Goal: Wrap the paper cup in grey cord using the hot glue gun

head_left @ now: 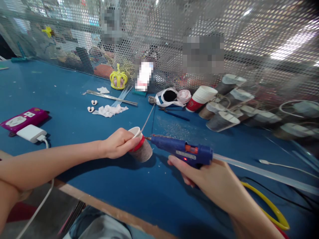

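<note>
Paper cup (pixel 143 152), grey cord wrapped on its lower wall and a red band under the white rim: tilted in my left hand (pixel 121 142), mid-way along the tabletop's near edge (pixel 107 204). Whether its base touches the surface, I cannot tell. Left fingers clasp it at rim and band. A strand of cord (pixel 148 118) runs from the cup to a small grey ball (pixel 152 99) farther back.

My right hand (pixel 199 172) is wrapped round the handle of a blue hot glue gun (pixel 171 146), red light lit, nozzle at the band; contact unclear. A clear glue stick (pixel 259 172) juts from its rear.

Beyond, toward the far edge: pliers (pixel 174 114), white ribbon (pixel 159 99), a stack of paper cups (pixel 204 94); to its right, more cord-wrapped cups (pixel 221 121), blurred. Left of the ball: thin rods (pixel 112 97), crumpled white scraps (pixel 109 111), a yellow crown (pixel 118 80).

Near edge, left part: purple power strip (pixel 26 121), white charger (pixel 32 133) plugged in. Perforated screen (pixel 161 33) along the far edge.
</note>
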Action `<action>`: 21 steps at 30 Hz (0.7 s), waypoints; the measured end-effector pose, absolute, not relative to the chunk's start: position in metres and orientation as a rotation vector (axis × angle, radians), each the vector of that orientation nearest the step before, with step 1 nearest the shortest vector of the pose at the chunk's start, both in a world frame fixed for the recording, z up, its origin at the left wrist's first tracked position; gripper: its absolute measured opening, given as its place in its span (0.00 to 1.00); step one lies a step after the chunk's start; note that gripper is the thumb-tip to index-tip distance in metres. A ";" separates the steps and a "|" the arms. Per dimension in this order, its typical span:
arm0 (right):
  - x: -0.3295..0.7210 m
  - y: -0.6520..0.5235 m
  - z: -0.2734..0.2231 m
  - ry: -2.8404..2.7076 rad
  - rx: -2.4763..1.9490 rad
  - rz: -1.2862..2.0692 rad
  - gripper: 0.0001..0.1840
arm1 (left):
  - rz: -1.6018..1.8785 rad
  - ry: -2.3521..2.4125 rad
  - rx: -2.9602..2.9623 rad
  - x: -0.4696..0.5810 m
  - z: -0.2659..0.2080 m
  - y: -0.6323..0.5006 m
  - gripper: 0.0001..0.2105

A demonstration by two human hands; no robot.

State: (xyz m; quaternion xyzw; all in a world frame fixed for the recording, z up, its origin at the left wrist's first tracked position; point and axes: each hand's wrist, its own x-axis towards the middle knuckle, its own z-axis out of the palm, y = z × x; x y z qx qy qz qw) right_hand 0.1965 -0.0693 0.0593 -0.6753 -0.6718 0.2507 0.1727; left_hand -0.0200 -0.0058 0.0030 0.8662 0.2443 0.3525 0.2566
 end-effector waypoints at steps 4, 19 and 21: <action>0.195 -0.069 0.060 -1.925 -1.913 0.701 0.19 | 0.958 0.652 2.360 -0.020 0.003 -0.006 0.19; 0.194 -0.073 0.062 -1.914 -1.882 0.661 0.19 | 0.937 0.673 2.318 -0.020 0.002 -0.006 0.20; 0.193 -0.073 0.063 -1.916 -1.892 0.653 0.18 | 0.935 0.681 2.317 -0.020 0.003 -0.006 0.20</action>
